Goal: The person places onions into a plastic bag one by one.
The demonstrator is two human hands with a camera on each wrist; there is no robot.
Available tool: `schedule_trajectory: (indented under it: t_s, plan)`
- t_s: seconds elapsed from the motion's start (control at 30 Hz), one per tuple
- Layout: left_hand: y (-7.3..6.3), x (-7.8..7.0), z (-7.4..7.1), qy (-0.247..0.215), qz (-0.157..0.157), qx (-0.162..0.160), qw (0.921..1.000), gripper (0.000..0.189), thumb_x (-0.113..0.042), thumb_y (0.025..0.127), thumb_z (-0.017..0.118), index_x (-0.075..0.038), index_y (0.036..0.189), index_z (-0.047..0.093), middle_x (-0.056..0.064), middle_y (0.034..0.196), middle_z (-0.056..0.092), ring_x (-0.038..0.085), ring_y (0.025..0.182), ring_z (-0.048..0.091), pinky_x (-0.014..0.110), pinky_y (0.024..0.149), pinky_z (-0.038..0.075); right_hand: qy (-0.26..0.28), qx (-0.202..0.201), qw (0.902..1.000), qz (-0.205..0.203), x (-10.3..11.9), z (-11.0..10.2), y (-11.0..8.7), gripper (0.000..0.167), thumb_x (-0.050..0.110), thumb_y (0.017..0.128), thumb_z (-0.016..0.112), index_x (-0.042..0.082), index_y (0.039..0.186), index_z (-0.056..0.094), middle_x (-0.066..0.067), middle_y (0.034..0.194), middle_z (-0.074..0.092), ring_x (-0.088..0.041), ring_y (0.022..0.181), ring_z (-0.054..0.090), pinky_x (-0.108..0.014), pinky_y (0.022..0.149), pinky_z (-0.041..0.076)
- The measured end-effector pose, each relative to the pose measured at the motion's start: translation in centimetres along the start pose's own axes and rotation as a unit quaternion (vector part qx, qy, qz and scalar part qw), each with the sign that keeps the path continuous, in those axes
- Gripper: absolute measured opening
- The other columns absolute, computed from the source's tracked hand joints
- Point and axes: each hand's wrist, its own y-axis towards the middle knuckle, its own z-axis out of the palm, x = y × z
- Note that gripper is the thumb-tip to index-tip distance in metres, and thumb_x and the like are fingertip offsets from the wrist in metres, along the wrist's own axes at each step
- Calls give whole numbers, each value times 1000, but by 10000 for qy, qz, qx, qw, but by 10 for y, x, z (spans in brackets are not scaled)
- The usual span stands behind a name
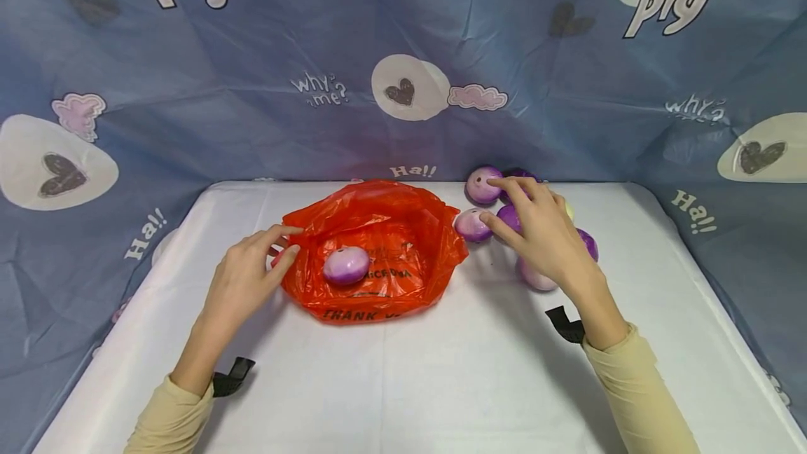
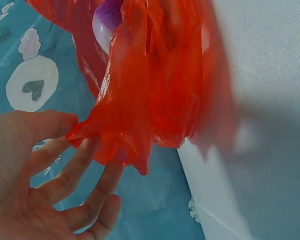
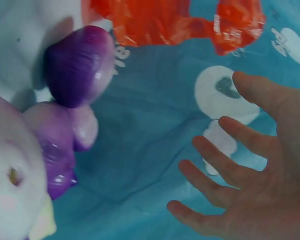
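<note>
A red plastic bag (image 1: 441,275) lies with its mouth spread wide on the white table. Inside it rests one glossy purple-and-white round vegetable (image 1: 346,265). At the bag's left side, my left hand (image 1: 242,275) pinches a corner of the film between thumb and fingers, the other fingers spread. My right hand (image 1: 545,237) is over the loose vegetables right of the bag, its fingers apart and holding nothing. Among these are one at the back (image 1: 483,185), one close beside the bag (image 1: 473,225) and one nearer the front (image 1: 536,277). Others are partly hidden beneath the hand.
A blue printed cloth (image 1: 340,40) rises behind the table and runs along both sides. The white tabletop (image 1: 378,384) stretches in front of the bag. Black straps (image 1: 235,377) hang at both wrists.
</note>
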Motion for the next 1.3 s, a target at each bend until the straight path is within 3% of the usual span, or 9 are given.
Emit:
schedule_trajectory:
  t_s: [0.43, 0.9, 1.3]
  plan:
    - [-1, 1, 0, -6, 19, -11, 10000, 28, -19, 102, 73, -19, 130, 73, 12, 105, 79, 32, 86, 71, 44, 68, 56, -267, 663, 9973, 181, -24, 35, 12, 58, 41, 105, 68, 8, 150, 53, -27, 150, 58, -48, 146, 49, -74, 117, 33]
    - [0, 1, -1, -10, -2, 7, 10000, 28, -19, 102, 72, -18, 130, 73, 13, 105, 79, 33, 89, 72, 51, 71, 60, -1052, 1177, 9866, 409, -30, 64, 21, 60, 45, 104, 68, 12, 151, 53, -27, 150, 56, -50, 152, 41, -80, 124, 20]
    - [0, 1, -2, 26, -16, -1, 10000, 27, -19, 102, 72, -19, 129, 73, 11, 104, 79, 31, 86, 70, 38, 65, 52, -1213, 1246, 9843, 306, -30, 74, 20, 64, 38, 99, 75, 14, 153, 51, -27, 152, 56, -52, 150, 44, -82, 124, 18]
